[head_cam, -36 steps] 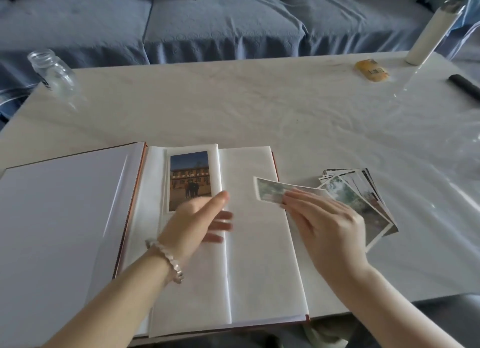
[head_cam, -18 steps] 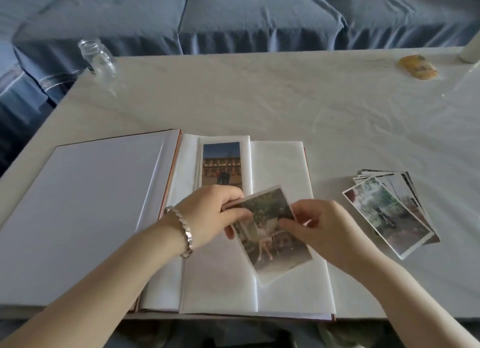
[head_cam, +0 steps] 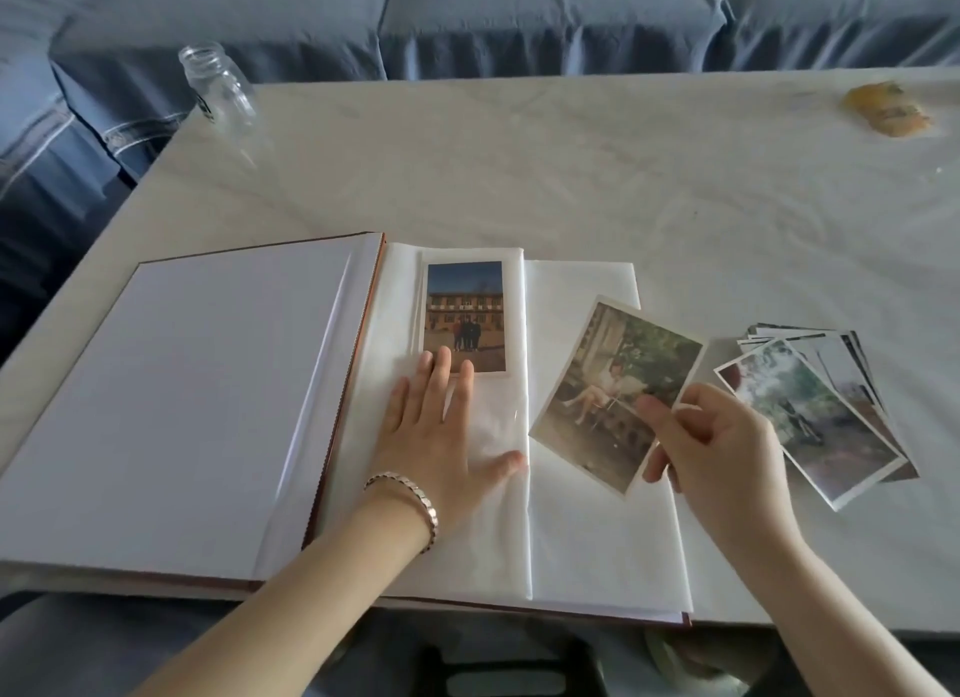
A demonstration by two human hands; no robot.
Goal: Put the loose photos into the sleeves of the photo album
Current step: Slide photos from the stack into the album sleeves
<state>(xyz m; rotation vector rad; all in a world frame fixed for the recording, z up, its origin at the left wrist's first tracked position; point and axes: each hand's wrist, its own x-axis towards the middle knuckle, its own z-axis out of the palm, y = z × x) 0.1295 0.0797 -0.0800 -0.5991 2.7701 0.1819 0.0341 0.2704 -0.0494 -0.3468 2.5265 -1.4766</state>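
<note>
The photo album (head_cam: 218, 405) lies open at the table's near edge, white pages up. One photo of a building (head_cam: 466, 316) sits in the top sleeve of the right page. My left hand (head_cam: 441, 426) lies flat with straight fingers on the sleeve just below that photo. My right hand (head_cam: 711, 447) pinches a loose photo of a seated person (head_cam: 608, 384) by its right edge and holds it tilted above the right side of the page. A fanned pile of loose photos (head_cam: 815, 410) lies on the table right of the album.
A clear glass bottle (head_cam: 218, 90) stands at the table's far left corner. A yellow packet (head_cam: 888, 109) lies at the far right. A blue sofa (head_cam: 519, 15) runs behind the white table (head_cam: 623, 187).
My left hand let go of the loose photo and now lies flat on the sleeve. My right hand carried the photo to the right. The camera view shifted left and closer.
</note>
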